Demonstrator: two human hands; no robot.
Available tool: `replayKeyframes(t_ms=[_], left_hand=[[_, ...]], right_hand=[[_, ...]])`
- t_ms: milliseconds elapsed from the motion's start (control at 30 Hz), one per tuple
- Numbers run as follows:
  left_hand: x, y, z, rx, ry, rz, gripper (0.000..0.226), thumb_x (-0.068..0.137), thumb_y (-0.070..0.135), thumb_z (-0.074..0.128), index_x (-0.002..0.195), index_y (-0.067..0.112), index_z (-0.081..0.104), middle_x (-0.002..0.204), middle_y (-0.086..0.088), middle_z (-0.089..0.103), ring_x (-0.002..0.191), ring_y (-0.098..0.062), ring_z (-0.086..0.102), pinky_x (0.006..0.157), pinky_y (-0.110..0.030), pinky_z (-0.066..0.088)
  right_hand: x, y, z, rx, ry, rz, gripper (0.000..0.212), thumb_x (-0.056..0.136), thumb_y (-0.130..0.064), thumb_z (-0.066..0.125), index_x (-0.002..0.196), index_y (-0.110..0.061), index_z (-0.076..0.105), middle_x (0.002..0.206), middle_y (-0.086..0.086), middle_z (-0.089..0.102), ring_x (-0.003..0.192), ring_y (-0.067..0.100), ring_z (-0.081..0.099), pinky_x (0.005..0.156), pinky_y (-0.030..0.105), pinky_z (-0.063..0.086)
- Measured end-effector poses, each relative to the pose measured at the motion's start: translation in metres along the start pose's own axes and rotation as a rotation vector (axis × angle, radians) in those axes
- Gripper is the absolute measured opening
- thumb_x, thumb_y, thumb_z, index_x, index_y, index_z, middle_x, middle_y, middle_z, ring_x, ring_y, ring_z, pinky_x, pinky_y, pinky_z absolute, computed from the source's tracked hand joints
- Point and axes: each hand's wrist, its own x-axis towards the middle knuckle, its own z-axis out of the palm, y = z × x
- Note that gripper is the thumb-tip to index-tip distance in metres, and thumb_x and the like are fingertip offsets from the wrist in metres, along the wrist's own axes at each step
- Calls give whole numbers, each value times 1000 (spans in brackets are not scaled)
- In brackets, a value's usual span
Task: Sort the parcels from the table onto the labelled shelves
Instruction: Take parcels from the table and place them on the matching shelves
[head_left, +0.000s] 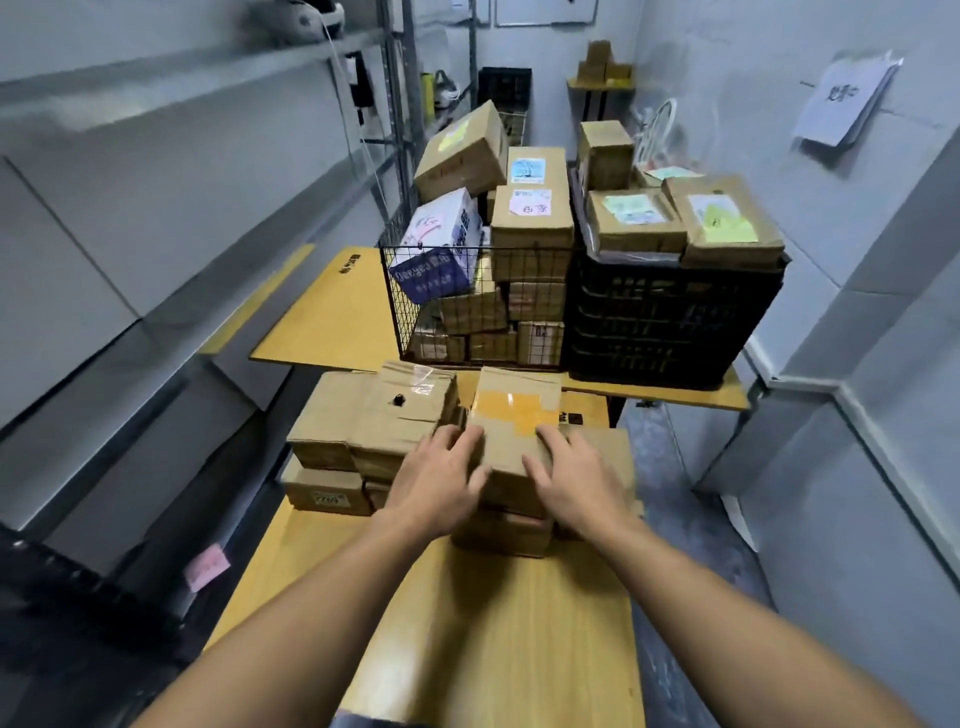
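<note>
- Both of my hands are on the taped parcel (511, 415), the top box of a stack at the near end of the table (493, 623). A strip of orange tape crosses its lid.
- My left hand (441, 478) grips the parcel's left side and my right hand (576, 478) grips its right. Each has its fingers laid over the top and its thumb against the near face.
- I judge that I am holding it from both sides so that it lifts level and leaves the boxes beneath it undisturbed.
- The stack of parcels (337, 441) is crowded along the table's far edge, which leaves bare wood in front of me to work on.
- Past the stack, a wire basket (441, 332) is filled above its rim with brown cartons. A blue-and-white box (441, 244) leans among them near its left corner.
- Just beside the basket, on its right, stands a black crate (670, 322). Labelled cartons (675, 218) cover its top, and what lies deeper inside cannot be made out.
- The shelves (156, 67) run along my left, with a pink label (208, 566) stuck on a lower edge. The part of them in view holds no parcels, so I judge the sorting has far to go.
- The parcel's own label is not readable, so I cannot tell which shelf it is bound for.
</note>
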Motion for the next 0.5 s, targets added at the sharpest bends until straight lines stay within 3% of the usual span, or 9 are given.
replayKeyframes(t_ms=[133,233,300,433,500], left_hand=[[6,-4,18,-169,3,-48,53,98,45,41,148,34,25,149,1,37,134,-19,36,111,-38,33],[0,-6,27,-264,77,-32,53,97,42,48,146,30,34,144,4,40,132,-14,38,109,-31,33],[-11,-2,26,-336,136,1,50,95,42,51,143,31,40,139,6,42,128,-10,40,105,-25,34],[-35,11,9,-709,266,4,44,89,45,49,133,44,49,130,13,44,119,6,44,97,-18,40],[-50,14,1,-940,344,-29,41,90,40,51,131,45,52,129,14,49,119,6,47,98,-22,44]], right_hand=[[7,3,17,273,25,67,47,100,-49,45,145,-40,34,130,1,52,119,22,50,100,43,45],[6,2,18,419,52,93,45,101,-42,49,144,-34,42,133,3,51,124,21,47,103,39,40],[3,2,12,493,76,100,42,101,-41,51,142,-31,46,135,4,51,122,19,47,96,33,39],[-14,-5,-5,629,131,58,39,99,-42,54,136,-32,51,135,0,53,113,10,44,93,31,40],[-29,-10,-14,692,164,24,36,98,-42,56,133,-36,50,134,-4,53,114,9,46,94,33,42]])
